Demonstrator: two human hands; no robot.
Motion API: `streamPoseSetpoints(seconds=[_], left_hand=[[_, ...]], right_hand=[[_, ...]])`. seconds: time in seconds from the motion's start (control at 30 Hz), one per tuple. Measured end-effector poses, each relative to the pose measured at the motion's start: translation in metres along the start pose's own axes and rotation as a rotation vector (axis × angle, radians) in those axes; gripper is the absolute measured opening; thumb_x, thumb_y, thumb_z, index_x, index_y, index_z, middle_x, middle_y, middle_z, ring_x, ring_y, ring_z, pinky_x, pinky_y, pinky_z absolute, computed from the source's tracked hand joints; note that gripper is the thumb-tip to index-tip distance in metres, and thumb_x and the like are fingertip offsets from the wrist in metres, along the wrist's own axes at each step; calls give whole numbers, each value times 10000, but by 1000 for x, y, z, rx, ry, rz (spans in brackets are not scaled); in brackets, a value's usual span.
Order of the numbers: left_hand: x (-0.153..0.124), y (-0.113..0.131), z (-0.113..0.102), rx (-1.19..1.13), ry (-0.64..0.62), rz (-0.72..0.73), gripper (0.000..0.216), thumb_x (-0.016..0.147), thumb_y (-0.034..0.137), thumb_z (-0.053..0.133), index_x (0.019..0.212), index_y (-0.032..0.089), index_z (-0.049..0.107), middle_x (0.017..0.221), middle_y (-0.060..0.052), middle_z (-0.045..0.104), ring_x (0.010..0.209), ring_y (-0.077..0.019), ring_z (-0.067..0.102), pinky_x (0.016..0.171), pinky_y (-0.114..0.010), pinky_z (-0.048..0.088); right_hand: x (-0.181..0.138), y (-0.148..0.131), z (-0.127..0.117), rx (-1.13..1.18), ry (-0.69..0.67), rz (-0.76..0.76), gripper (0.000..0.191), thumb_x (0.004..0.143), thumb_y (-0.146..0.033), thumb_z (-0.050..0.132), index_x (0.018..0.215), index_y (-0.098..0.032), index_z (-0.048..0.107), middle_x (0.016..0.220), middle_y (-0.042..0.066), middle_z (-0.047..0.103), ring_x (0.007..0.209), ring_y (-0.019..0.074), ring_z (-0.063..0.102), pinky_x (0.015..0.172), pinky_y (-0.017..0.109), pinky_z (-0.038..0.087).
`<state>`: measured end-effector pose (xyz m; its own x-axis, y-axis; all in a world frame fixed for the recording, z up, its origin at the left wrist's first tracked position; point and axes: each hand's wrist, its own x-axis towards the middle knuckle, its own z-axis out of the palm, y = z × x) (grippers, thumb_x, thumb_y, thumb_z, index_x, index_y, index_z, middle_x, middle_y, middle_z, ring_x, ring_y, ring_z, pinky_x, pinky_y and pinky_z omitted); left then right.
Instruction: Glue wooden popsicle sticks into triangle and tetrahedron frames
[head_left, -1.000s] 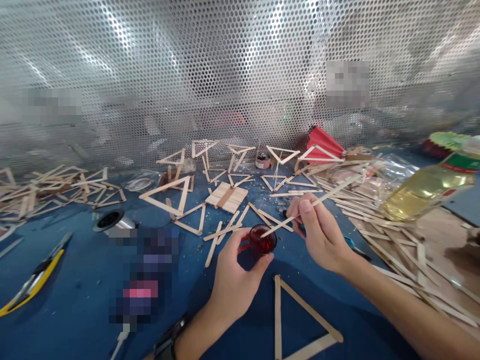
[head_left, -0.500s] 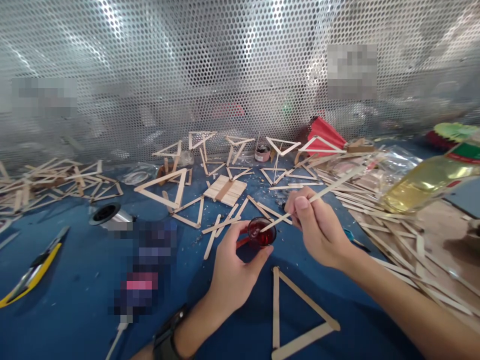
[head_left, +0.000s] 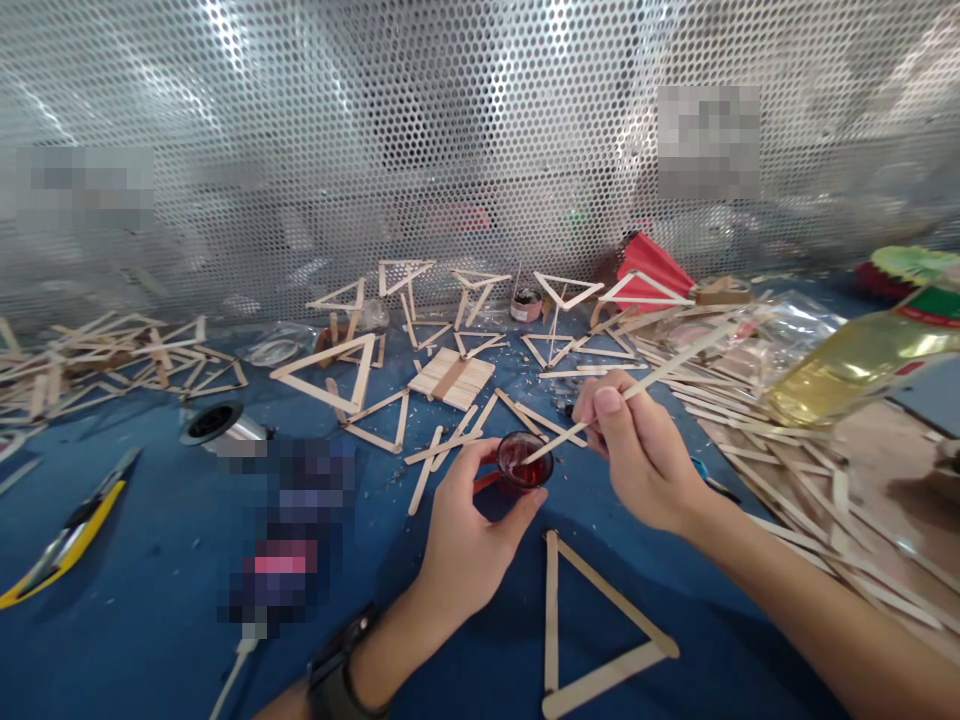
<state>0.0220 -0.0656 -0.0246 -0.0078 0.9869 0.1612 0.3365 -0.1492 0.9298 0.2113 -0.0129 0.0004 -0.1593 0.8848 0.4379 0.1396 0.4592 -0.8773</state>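
Note:
My left hand (head_left: pixel 463 540) is curled round a small clear cup of red liquid (head_left: pixel 523 464) that stands on the blue table (head_left: pixel 150 600). My right hand (head_left: pixel 637 450) pinches a long thin wooden stick (head_left: pixel 660 372), and the stick's lower tip is dipped in the red liquid. A triangle of flat wooden sticks (head_left: pixel 592 630) lies on the table just in front of both hands.
Many stick triangles (head_left: pixel 330 375) and a small stick panel (head_left: pixel 452 379) lie behind the cup. A heap of loose sticks (head_left: pixel 787 440) and a bottle of yellow liquid (head_left: pixel 862 365) are at right. A yellow knife (head_left: pixel 64 545) and metal can (head_left: pixel 221 428) sit left. Perforated metal wall (head_left: pixel 450 150) behind.
The stick's tip has gone a little deeper into the cup and shifted slightly within it. My left hand keeps its hold on the cup. The view has shifted slightly.

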Motion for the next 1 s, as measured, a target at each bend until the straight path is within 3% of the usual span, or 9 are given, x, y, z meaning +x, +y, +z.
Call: streamPoseSetpoints(seconds=[1.0], left_hand=[[0, 0, 0, -6, 1, 3, 377, 834, 300, 779, 1174, 247, 627, 1202, -63, 693, 1101, -236, 678, 953, -358, 563]], right_hand=[[-1, 0, -1, 27, 14, 12, 345, 1069, -516, 378, 878, -255, 498, 709, -14, 448, 541, 134, 357, 529, 314, 265]])
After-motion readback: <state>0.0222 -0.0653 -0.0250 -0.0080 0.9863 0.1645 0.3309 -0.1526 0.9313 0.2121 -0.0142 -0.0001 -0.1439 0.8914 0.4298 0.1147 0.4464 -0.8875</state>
